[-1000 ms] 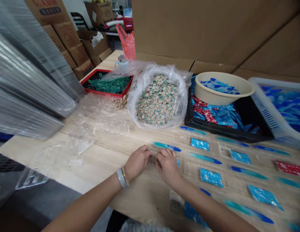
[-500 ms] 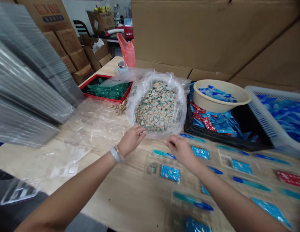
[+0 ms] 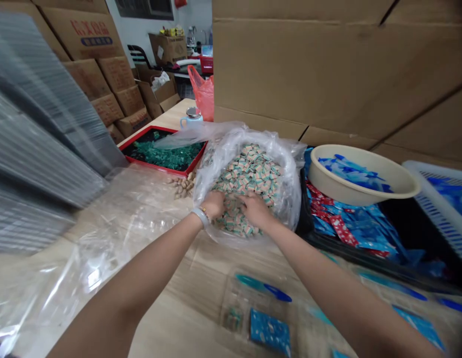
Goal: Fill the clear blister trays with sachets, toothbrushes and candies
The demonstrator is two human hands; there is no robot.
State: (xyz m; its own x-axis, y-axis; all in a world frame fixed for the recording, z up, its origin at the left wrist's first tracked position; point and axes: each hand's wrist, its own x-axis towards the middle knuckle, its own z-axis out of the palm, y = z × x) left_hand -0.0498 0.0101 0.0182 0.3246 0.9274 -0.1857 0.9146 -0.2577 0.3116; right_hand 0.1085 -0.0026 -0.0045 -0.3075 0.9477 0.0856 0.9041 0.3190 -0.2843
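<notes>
Fingers (image 3: 247, 201) now inside plastic bag (image 3: 290, 181)

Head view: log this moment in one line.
left hand: at small pieces in plastic bag; right hand: at same pieces; grip: unclear; basin: right of bag; blue packet: in front of bag

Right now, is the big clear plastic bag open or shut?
Open. The clear plastic bag is spread wide, showing small green and pink pieces, with the left hand and right hand at them.
</notes>
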